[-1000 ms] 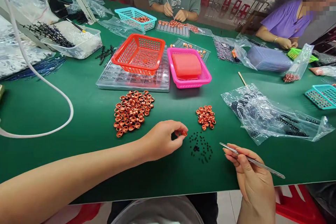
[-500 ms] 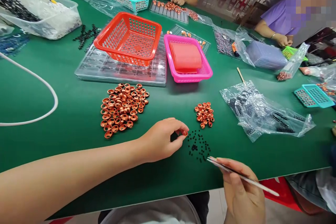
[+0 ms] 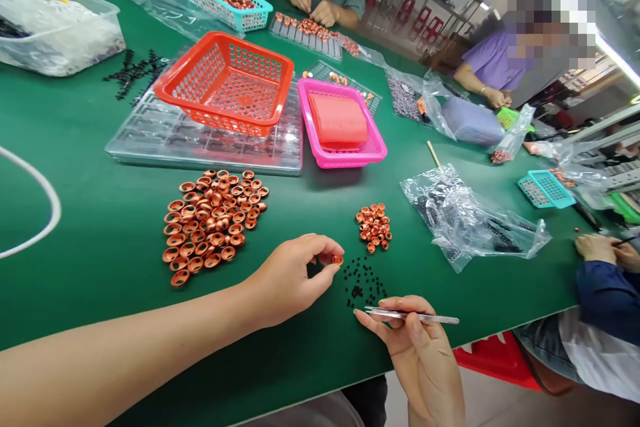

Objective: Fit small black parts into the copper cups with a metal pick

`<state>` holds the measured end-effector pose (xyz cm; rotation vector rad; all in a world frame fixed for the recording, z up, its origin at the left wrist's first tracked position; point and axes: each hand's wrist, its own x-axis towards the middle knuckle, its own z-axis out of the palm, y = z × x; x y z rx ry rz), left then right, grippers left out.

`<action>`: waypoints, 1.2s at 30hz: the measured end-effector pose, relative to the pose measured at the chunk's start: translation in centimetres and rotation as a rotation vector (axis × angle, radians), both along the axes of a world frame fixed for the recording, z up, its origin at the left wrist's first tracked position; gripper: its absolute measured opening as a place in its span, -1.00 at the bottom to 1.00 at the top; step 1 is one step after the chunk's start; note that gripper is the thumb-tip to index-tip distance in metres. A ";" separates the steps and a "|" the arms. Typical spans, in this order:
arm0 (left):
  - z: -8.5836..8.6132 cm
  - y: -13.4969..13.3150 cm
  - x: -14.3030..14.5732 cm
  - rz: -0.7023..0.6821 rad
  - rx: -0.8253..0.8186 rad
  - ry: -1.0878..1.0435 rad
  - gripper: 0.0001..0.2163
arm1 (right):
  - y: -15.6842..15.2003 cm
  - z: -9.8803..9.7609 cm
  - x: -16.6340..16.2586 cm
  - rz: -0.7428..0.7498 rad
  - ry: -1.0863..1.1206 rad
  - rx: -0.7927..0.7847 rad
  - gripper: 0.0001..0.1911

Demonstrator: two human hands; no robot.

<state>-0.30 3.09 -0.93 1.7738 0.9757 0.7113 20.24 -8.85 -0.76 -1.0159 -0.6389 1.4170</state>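
Observation:
Between thumb and fingertips, my left hand (image 3: 295,273) pinches a small copper-coloured cup-shaped part (image 3: 338,259). My right hand (image 3: 420,347) is closed around metal tweezers (image 3: 415,315), their tips pointing left above the table's near edge. Scattered tiny black pieces (image 3: 357,291) lie on the green table (image 3: 310,203) between the two hands. A large heap of copper-coloured cup parts (image 3: 215,220) sits left of my left hand, and a smaller heap (image 3: 374,227) lies just beyond the black pieces.
A red basket (image 3: 225,83) stands on stacked clear trays (image 3: 150,140). Beside it, a pink basket (image 3: 343,159) holds a folded pink sheet. Plastic bags with black parts (image 3: 465,220) lie to the right. Other people work across the table and at the far right; a white cable (image 3: 50,213) curves at left.
The whole view has shifted, showing more of the right side. My right hand has turned the tweezers nearly level and brought them closer to my left hand, which still holds the cup part.

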 end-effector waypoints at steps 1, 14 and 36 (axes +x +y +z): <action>0.0 0.0 0.0 0.000 -0.006 -0.002 -0.88 | 0.4 0.1 0.1 -0.003 0.000 0.003 -0.87; 0.1 0.3 0.0 -0.009 -0.002 0.021 -0.84 | 3.9 0.8 2.1 0.060 -0.042 -0.019 -0.84; 0.4 0.4 -0.1 0.192 -0.190 -0.202 -0.81 | 1.3 -2.9 -8.6 -0.402 0.052 0.086 -0.82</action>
